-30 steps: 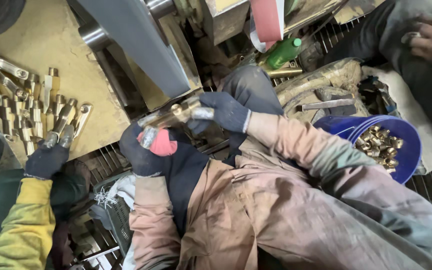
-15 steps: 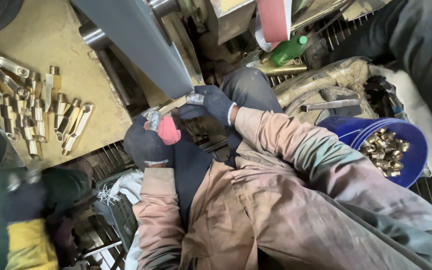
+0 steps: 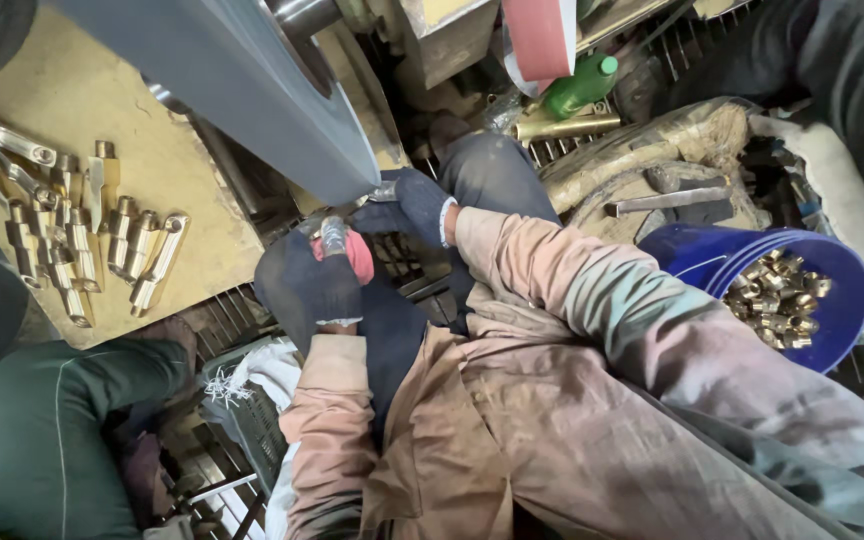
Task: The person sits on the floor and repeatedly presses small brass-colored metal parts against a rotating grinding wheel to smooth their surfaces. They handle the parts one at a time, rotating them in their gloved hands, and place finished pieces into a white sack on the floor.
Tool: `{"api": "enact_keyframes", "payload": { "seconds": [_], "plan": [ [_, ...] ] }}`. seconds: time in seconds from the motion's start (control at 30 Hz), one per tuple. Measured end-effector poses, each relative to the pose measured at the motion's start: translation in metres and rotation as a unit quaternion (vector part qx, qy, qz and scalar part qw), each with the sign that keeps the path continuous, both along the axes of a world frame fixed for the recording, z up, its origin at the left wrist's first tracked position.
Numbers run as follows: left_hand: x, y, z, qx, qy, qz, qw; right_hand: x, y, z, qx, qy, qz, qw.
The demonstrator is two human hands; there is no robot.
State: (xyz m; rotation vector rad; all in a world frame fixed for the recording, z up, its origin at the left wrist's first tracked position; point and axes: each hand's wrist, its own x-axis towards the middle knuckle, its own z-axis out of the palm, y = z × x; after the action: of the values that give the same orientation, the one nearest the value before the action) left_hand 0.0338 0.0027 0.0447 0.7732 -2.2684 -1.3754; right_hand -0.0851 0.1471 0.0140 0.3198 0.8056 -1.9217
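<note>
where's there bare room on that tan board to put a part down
The tan board is bare above and left of the brass parts, toward the grey wheel, and along its right edge beside them. Its lower left is crowded. The blue bucket is nearly full.

Tan board [image 3: 52, 110] w/ approx. dozen brass fittings [image 3: 82, 235] in loose rows, upper left
</note>
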Motion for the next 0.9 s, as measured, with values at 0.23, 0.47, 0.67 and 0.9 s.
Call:
{"api": "enact_keyframes", "payload": {
  "seconds": [0.23, 0.47, 0.67, 0.9],
  "plan": [
    [-0.005, 0.024, 0.042, -0.094, -0.012, -0.005, 0.995, -0.001, 0.0, -0.016, -0.028, -0.041, 0.012, 0.999],
    [0.04, 0.035, 0.084, 0.001, -0.005, -0.094, 0.996, 0.021, 0.053, 0.05, 0.064, 0.142, 0.057, 0.986],
    [0.069, 0.036, 0.116, 0.187, 0.122, -0.141, 0.965, 0.051, 0.101, 0.111, 0.039, 0.24, 0.048, 0.969],
    [0.071, 0.038, 0.122, 0.253, 0.13, -0.16, 0.945, 0.068, 0.128, 0.137, 0.001, 0.312, 0.072, 0.947]
  ]
}}
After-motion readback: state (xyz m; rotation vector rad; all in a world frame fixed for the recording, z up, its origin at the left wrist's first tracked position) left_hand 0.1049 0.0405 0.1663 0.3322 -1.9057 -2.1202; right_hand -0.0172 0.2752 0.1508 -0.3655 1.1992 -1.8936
